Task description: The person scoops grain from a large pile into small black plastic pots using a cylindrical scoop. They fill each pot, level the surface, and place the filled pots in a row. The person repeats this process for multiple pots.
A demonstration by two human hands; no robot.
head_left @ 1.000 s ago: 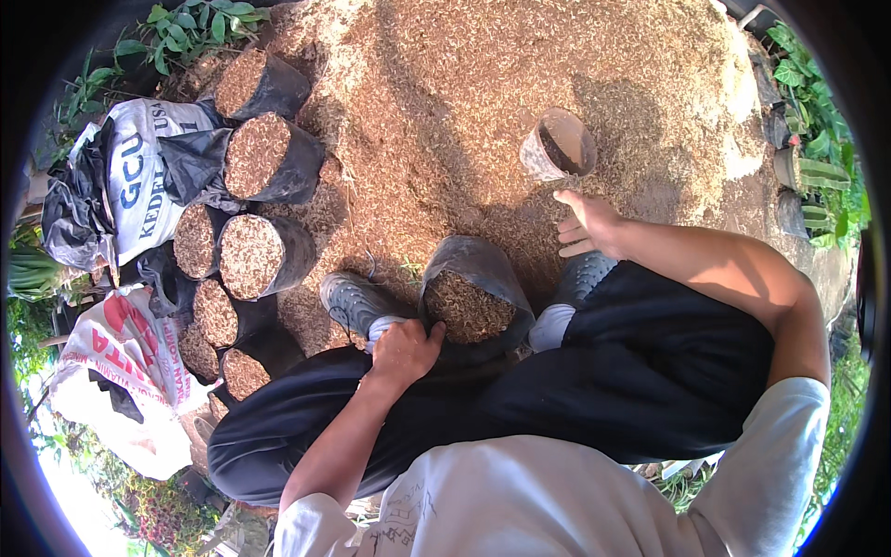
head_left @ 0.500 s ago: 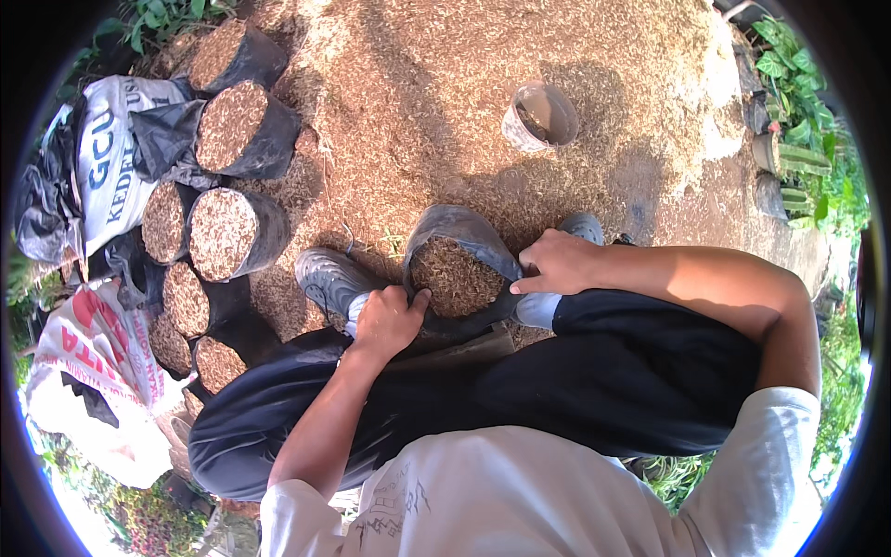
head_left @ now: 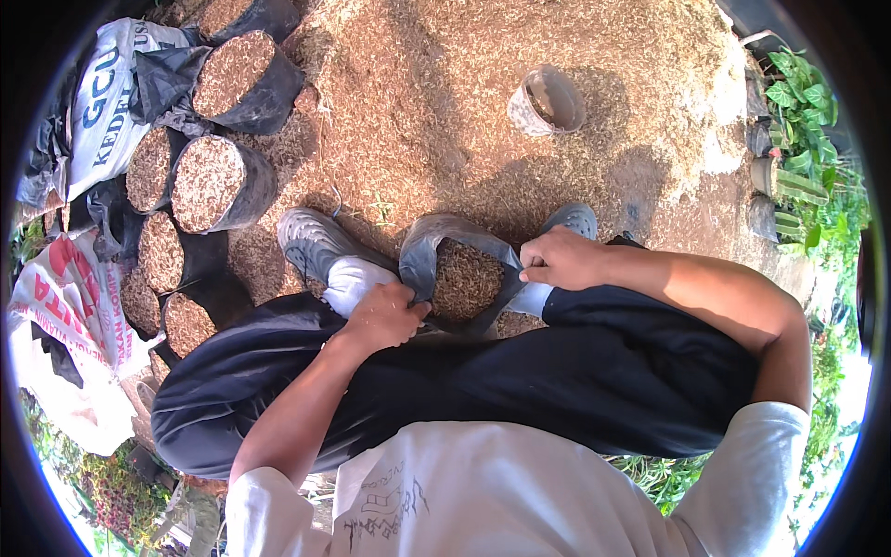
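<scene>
Between my shoes stands a black plastic grow bag [head_left: 422, 255], partly filled with a brown, chaffy growing mix [head_left: 467, 281]. My left hand [head_left: 387, 314] grips its near left rim, thumb toward the inside. On the right side, my right hand [head_left: 561, 259] pinches the rim between thumb and fingers. The bag's far wall rises above the mix, and its lower part is hidden by my legs. Beyond it, a pale patterned bucket [head_left: 546, 100] sits tilted on the heap, with a little dark material inside.
Loose chaffy mix [head_left: 418, 111] covers the ground ahead. Several filled black bags [head_left: 212, 184] stand at left, beside a white printed sack [head_left: 116, 102] and a red-and-white sack [head_left: 79, 325]. Potted plants [head_left: 789, 186] line the right edge. My shoes [head_left: 320, 243] flank the bag.
The far rim of the bag has been pulled more upright, and its opening looks narrower. Both hands keep their hold. The view has shifted slightly, so the bags at left sit higher.
</scene>
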